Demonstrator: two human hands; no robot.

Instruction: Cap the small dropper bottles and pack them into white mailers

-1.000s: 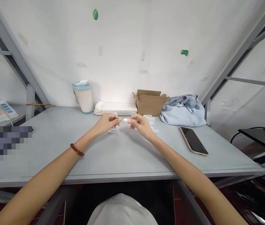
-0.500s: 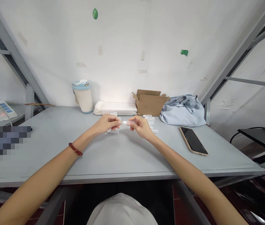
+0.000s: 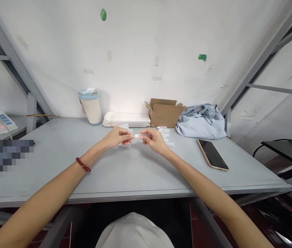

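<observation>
In the head view my right hand (image 3: pixel 154 139) is closed round a small clear tube with a white end (image 3: pixel 136 136), which points left. Facing it, my left hand (image 3: pixel 120 136) pinches at that white end; what its fingertips hold is too small to make out. A thin pale loop hangs just below the fingertips. Behind my left hand lie some clear plastic pieces (image 3: pixel 125 126), partly hidden by it. More clear tubes (image 3: pixel 166 135) rest side by side just beyond my right hand.
A stack of white flat packs (image 3: pixel 129 119) lies along the wall, with an open cardboard box (image 3: pixel 165 115) and a light blue cloth (image 3: pixel 201 124) to its right. A cup with a blue lid (image 3: pixel 91 107) stands at the left. A phone (image 3: pixel 212 154) lies on the grey table (image 3: pixel 140 175).
Both hands keep nearly the same pose, fingertips meeting at the tube's white end. The whole view has shifted very slightly.
</observation>
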